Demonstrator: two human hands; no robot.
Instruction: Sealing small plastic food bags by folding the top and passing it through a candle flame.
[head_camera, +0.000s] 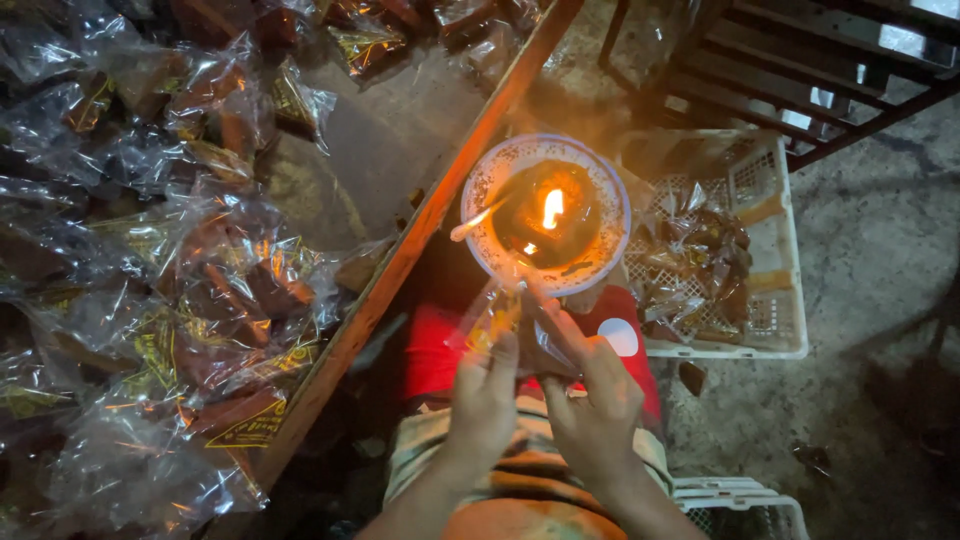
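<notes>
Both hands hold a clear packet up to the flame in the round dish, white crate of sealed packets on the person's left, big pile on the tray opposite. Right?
One slip: the head view shows the white crate on the person's right, not left. The rest holds: left hand and right hand hold a clear packet by the flame in the round dish, pile on the tray opposite.
</notes>
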